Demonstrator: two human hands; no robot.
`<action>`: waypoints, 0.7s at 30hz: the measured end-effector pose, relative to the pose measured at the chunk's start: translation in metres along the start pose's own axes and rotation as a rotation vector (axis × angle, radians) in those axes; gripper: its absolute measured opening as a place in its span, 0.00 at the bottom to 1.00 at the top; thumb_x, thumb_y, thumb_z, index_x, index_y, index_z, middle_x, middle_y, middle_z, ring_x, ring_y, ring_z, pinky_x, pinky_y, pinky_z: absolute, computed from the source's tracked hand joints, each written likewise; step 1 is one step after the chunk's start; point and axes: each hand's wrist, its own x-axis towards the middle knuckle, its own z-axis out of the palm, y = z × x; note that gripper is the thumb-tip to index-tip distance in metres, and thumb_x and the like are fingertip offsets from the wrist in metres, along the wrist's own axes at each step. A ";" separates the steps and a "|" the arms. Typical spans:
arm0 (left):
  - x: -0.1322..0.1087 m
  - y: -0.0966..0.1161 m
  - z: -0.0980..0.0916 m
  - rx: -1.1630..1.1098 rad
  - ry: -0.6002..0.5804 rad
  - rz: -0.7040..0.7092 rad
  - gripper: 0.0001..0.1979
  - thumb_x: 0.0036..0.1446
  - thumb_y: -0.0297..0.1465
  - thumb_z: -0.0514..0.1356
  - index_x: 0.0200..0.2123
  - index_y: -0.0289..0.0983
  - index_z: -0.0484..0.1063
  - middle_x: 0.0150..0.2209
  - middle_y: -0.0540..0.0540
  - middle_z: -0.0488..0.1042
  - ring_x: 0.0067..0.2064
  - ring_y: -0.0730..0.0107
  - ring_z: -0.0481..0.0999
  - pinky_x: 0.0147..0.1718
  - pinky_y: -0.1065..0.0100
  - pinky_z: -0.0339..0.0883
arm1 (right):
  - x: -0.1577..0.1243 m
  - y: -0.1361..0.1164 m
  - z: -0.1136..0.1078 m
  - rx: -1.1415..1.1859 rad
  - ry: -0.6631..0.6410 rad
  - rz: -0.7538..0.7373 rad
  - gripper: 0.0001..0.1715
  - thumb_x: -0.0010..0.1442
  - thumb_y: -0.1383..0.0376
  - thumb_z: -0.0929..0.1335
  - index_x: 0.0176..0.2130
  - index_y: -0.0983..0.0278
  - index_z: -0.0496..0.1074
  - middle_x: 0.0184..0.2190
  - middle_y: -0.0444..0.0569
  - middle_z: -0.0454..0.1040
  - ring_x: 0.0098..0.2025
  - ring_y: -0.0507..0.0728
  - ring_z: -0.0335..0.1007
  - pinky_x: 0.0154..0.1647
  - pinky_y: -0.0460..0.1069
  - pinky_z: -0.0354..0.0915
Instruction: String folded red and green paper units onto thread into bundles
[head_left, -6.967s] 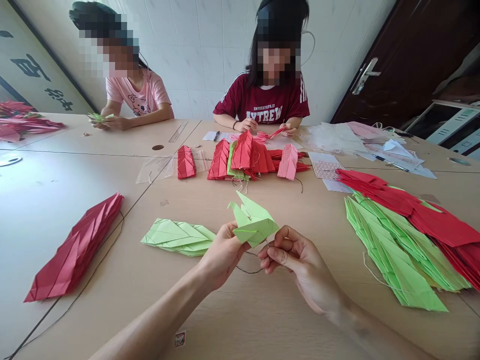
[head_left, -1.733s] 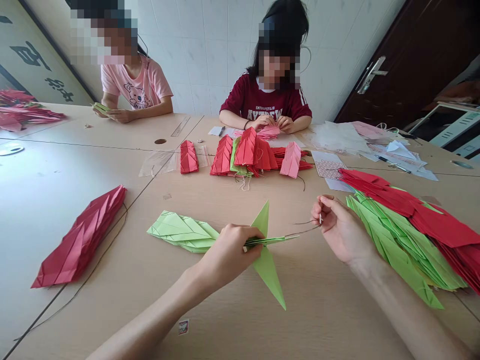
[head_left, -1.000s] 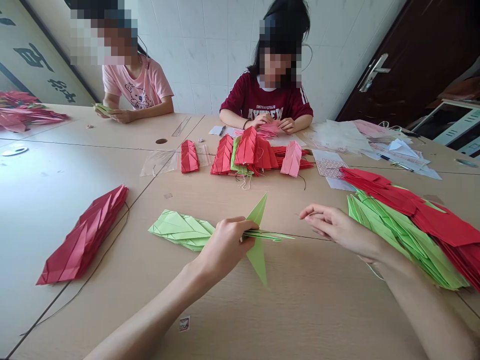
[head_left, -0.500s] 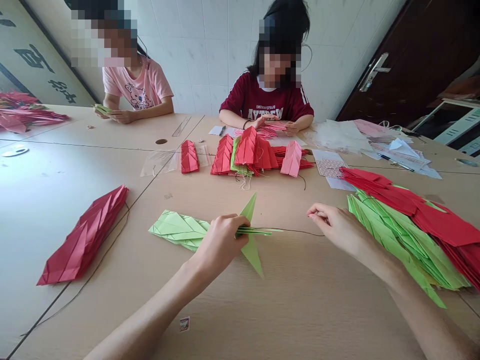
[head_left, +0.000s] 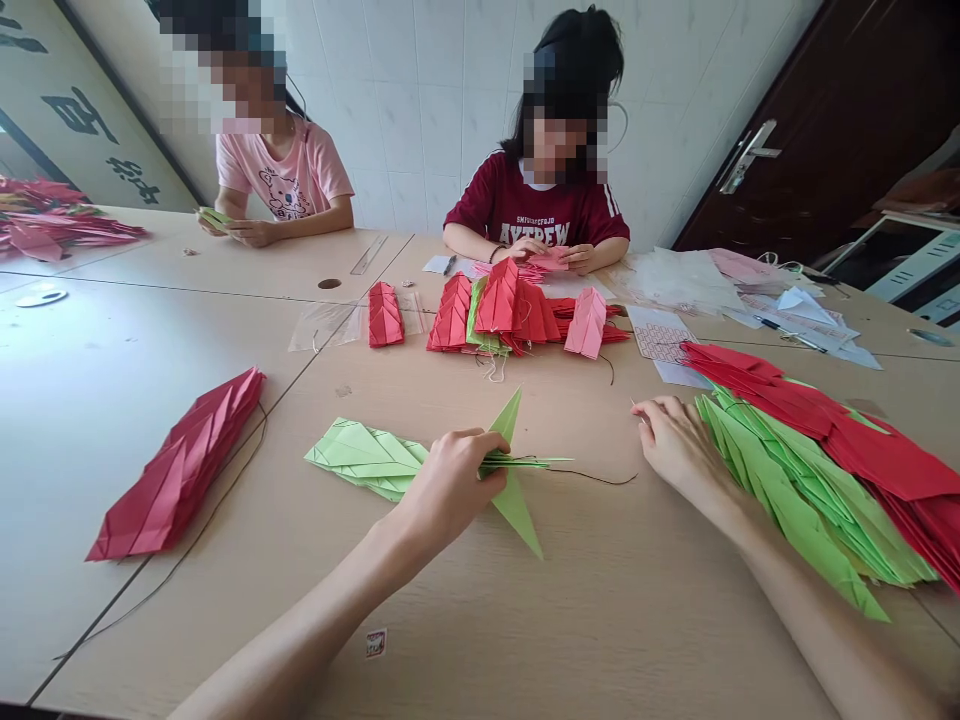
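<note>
Mid-table, left grip (head_left: 450, 490) pinching origami crane (head_left: 514, 510), right grip (head_left: 679, 450) pressed together, shirt (head_left: 536, 225) reading AYTREW

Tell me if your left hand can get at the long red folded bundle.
Probably yes, once it lets go: the left hand is closed on a green paper fold. The red bundle lies off to its left, and the pale green folded pile sits beyond that line, leaving the way free.

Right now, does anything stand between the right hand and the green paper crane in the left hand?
No solid object does. Only a thin dark thread runs from the green origami crane, gripped by the left hand, toward the right hand, above the wooden tabletop.
</note>
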 end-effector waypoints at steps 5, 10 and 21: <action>-0.004 0.003 -0.002 -0.025 -0.064 0.048 0.25 0.50 0.24 0.53 0.52 0.42 0.64 0.41 0.47 0.72 0.34 0.68 0.72 0.31 0.71 0.63 | -0.012 -0.046 -0.032 0.587 -0.099 -0.077 0.16 0.64 0.57 0.56 0.40 0.61 0.67 0.43 0.53 0.69 0.45 0.59 0.66 0.45 0.54 0.62; -0.006 0.007 0.000 -0.074 -0.129 0.075 0.38 0.46 0.19 0.52 0.61 0.48 0.48 0.48 0.46 0.68 0.37 0.68 0.72 0.32 0.71 0.63 | -0.042 -0.096 -0.053 0.905 -0.481 -0.164 0.16 0.63 0.54 0.58 0.43 0.60 0.65 0.42 0.49 0.71 0.46 0.58 0.67 0.46 0.52 0.63; -0.010 -0.007 -0.047 -0.121 -0.411 0.144 0.48 0.46 0.26 0.63 0.61 0.60 0.37 0.62 0.51 0.52 0.57 0.58 0.59 0.50 0.62 0.59 | -0.033 -0.081 -0.032 1.068 -0.655 -0.111 0.10 0.54 0.66 0.66 0.40 0.62 0.68 0.43 0.48 0.72 0.45 0.56 0.69 0.47 0.53 0.65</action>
